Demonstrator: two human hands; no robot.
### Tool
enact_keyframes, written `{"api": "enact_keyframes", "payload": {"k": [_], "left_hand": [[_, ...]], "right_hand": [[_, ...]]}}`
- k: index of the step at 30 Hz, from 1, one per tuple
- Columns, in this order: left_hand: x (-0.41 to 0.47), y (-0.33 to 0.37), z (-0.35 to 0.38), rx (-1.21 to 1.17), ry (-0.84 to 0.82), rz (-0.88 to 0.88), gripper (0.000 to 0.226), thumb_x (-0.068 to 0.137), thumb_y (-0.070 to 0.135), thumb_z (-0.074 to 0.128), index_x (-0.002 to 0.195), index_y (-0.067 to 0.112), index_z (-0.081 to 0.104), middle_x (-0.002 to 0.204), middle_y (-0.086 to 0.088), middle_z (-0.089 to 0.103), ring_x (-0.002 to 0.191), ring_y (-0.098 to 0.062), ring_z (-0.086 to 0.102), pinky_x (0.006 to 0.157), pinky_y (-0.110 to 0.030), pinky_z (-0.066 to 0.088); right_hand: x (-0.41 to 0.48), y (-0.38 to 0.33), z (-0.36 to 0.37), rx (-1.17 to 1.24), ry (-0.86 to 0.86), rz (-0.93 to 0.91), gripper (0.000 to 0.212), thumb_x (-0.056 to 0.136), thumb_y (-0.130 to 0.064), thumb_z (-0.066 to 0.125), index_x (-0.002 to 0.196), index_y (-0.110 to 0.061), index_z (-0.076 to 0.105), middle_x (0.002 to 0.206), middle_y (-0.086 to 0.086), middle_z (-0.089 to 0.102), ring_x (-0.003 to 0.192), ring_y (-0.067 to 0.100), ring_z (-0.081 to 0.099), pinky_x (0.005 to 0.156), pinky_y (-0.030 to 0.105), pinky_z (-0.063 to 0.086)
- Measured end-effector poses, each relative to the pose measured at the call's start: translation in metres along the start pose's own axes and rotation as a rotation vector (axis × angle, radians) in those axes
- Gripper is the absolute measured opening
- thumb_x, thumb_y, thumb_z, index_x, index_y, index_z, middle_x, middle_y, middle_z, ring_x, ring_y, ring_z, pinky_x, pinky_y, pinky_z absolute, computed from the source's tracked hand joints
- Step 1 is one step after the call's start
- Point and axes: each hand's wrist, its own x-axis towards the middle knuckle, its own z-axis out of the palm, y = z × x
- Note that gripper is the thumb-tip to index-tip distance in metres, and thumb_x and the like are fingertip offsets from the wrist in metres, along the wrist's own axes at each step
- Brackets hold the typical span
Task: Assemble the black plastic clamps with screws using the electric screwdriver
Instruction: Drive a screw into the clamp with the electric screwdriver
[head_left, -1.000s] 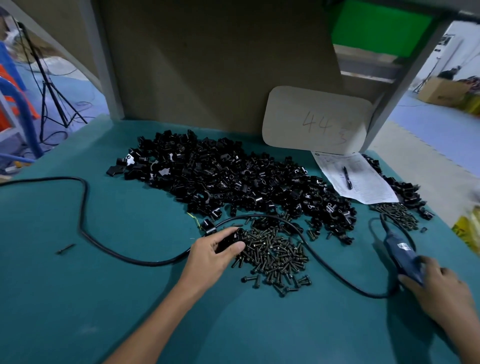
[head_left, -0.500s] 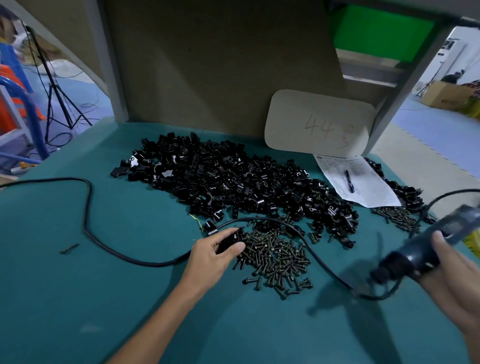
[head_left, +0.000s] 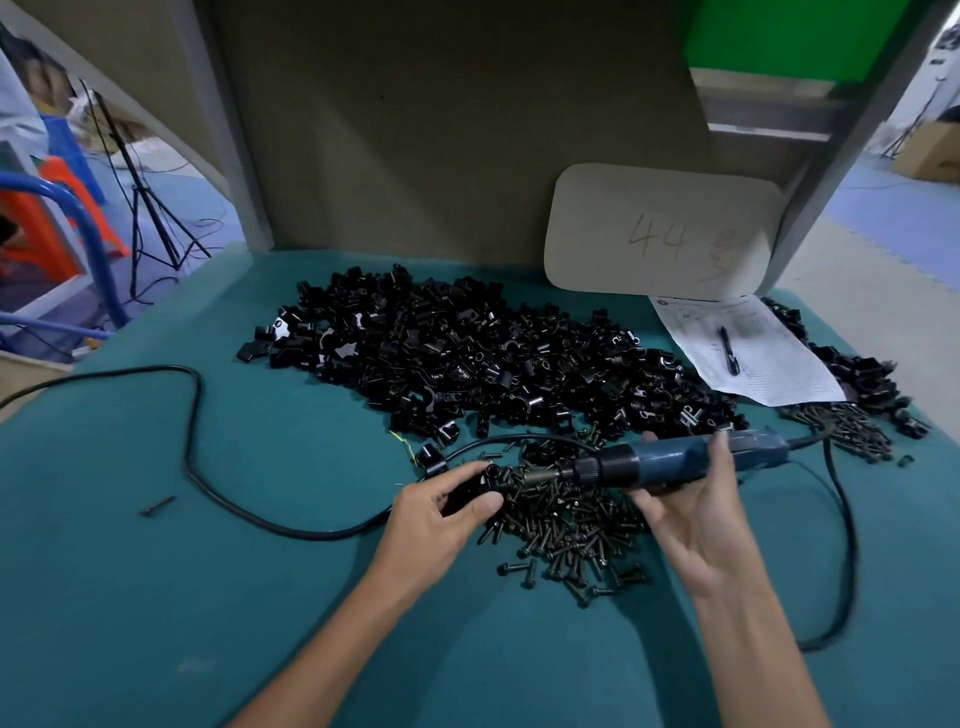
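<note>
A big heap of black plastic clamps (head_left: 493, 358) covers the middle of the green table (head_left: 156, 597). In front of it lies a pile of dark screws (head_left: 566, 525). My left hand (head_left: 441, 514) grips one black clamp (head_left: 475, 488) at the pile's left edge. My right hand (head_left: 696, 509) holds the blue electric screwdriver (head_left: 670, 460) level above the screws. Its tip points left, close to the held clamp.
The screwdriver's black cord (head_left: 192, 415) loops over the left of the table, and another loop (head_left: 847, 545) hangs at the right. A paper sheet with a pen (head_left: 727, 348), a white board marked 44 (head_left: 660, 234), more clamps and screws (head_left: 852, 415) sit at the right. A lone screw (head_left: 156, 505) lies left.
My right hand lifted the screwdriver from the table at the right and carried it left over the screw pile, tip towards the clamp. My left hand kept its grip on the clamp.
</note>
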Motion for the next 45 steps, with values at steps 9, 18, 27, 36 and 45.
{"api": "enact_keyframes", "payload": {"k": [9,18,27,36,45], "left_hand": [[-0.005,0.006,0.0,-0.005,-0.006,-0.015,0.049,0.081,0.051,0.073,0.128,0.037,0.064,0.102,0.023,0.048,0.092,0.005,0.031,0.092,-0.052,0.036],[-0.004,0.003,-0.002,0.086,-0.026,-0.021,0.051,0.078,0.058,0.076,0.125,0.04,0.067,0.118,0.011,0.071,0.114,-0.007,0.055,0.101,-0.056,0.047],[-0.004,-0.001,0.0,0.136,0.0,-0.036,0.044,0.083,0.047,0.078,0.126,0.042,0.066,0.121,0.019,0.069,0.111,0.003,0.063,0.102,-0.036,0.053],[-0.005,-0.001,0.0,0.146,-0.004,-0.021,0.038,0.084,0.045,0.078,0.12,0.052,0.065,0.113,0.025,0.07,0.105,0.008,0.064,0.099,-0.027,0.053],[-0.005,0.0,0.001,0.161,-0.004,-0.001,0.036,0.082,0.053,0.075,0.114,0.064,0.062,0.118,0.029,0.068,0.112,0.007,0.061,0.104,-0.035,0.052]], "right_hand": [[0.01,0.014,-0.002,-0.029,-0.017,-0.002,0.06,0.095,-0.056,0.051,0.142,-0.019,0.044,0.132,0.021,0.065,0.115,0.029,0.07,0.079,0.04,0.064],[0.017,0.019,-0.015,0.117,-0.123,0.066,0.049,0.098,-0.057,0.05,0.128,-0.018,0.049,0.124,0.022,0.07,0.116,0.038,0.068,0.086,0.048,0.061],[0.018,0.021,-0.028,-0.031,-0.161,0.052,0.059,0.093,-0.058,0.051,0.142,-0.026,0.044,0.131,0.018,0.068,0.122,0.03,0.066,0.086,0.045,0.061],[0.02,0.024,-0.027,-0.008,-0.14,0.056,0.057,0.09,-0.058,0.052,0.137,-0.027,0.049,0.128,0.018,0.07,0.12,0.03,0.068,0.087,0.049,0.061],[0.02,0.025,-0.028,-0.024,-0.14,0.061,0.059,0.09,-0.059,0.05,0.14,-0.028,0.048,0.13,0.017,0.069,0.121,0.029,0.067,0.089,0.049,0.061]]}}
